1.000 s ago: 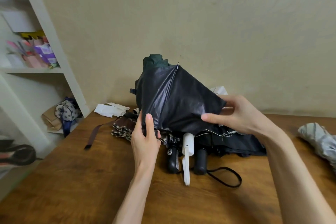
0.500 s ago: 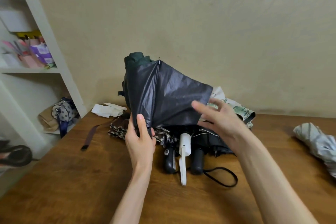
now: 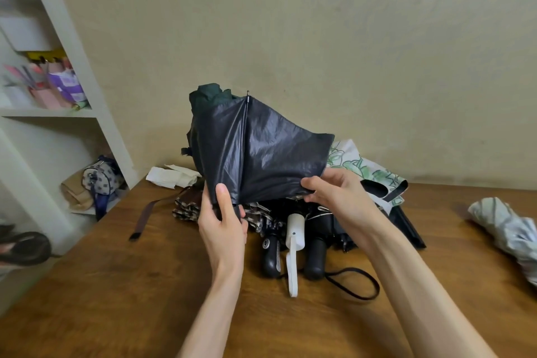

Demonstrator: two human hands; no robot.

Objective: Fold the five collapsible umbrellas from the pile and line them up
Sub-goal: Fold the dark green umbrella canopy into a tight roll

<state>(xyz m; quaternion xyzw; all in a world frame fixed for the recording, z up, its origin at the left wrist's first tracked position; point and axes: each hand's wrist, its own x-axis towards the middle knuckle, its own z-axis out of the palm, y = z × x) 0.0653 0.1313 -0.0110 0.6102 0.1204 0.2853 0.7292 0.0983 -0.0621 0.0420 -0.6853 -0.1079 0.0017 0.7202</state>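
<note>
Umbrella [image 3: 261,151] upright over the pile [image 3: 315,250] near the back edge of the table [image 3: 145,285]: left hand [image 3: 222,227] grips its gathered base as anchor; right hand [image 3: 337,195] pinches the canopy hem, apparently to flatten a pleat.

Shaft of dark umbrella [image 3: 261,154] hidden by canopy and my left hand [image 3: 223,229]; grey umbrella [image 3: 505,229] cut by right edge; shelf [image 3: 49,112] clutter blurred.

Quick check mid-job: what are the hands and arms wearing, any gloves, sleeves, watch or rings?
Nothing worn that shows. The left hand and right hand are bare, with no gloves and no rings visible. The left forearm and right forearm are bare to the picture's bottom edge: no sleeves, watch or bands at the wrists.
</note>
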